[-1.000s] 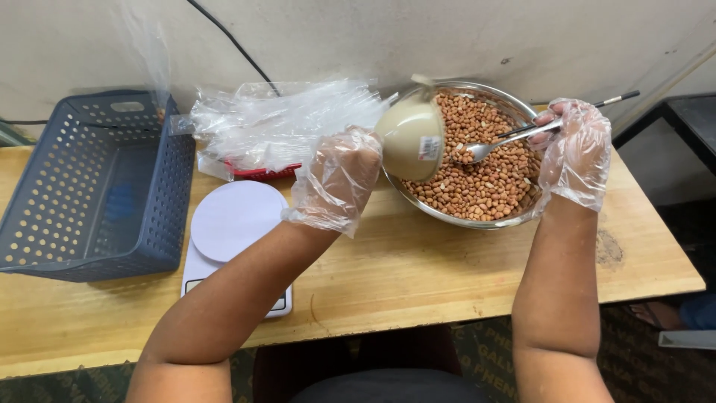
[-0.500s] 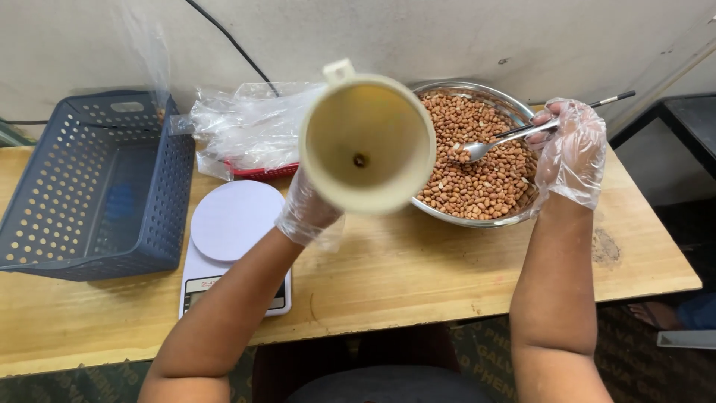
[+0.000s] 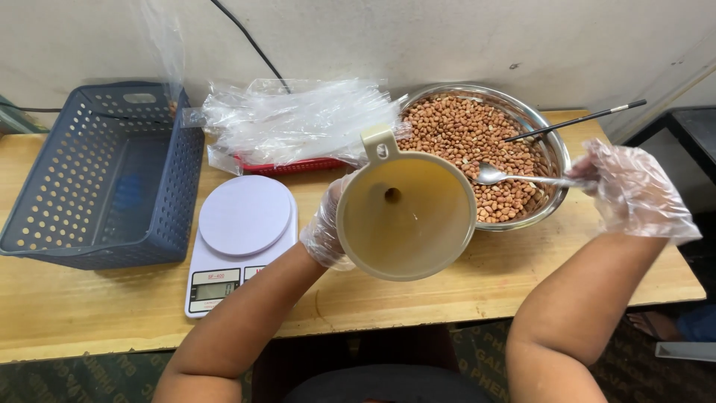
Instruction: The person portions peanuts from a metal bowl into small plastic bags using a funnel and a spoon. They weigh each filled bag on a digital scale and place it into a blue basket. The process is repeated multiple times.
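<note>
gripping a beige funnel [image 3: 406,216] over the table's centre, the gloved left hand [image 3: 328,227] stays closed; at 3 o'clock, the right hand [image 3: 634,190] pinches a spoon [image 3: 514,177] in the peanut bowl [image 3: 556,145]

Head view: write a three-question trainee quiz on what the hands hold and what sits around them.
1. True or false: the left hand holds the beige funnel with its wide mouth facing the camera.
2. What does the right hand grip?
A. the black stick
B. the spoon handle
C. the basket rim
3. Fill in: the white kitchen scale sits between the blue ______ and the funnel.

Key:
1. True.
2. B; the spoon has its bowl in the peanuts, inside the metal bowl.
3. basket.
</note>
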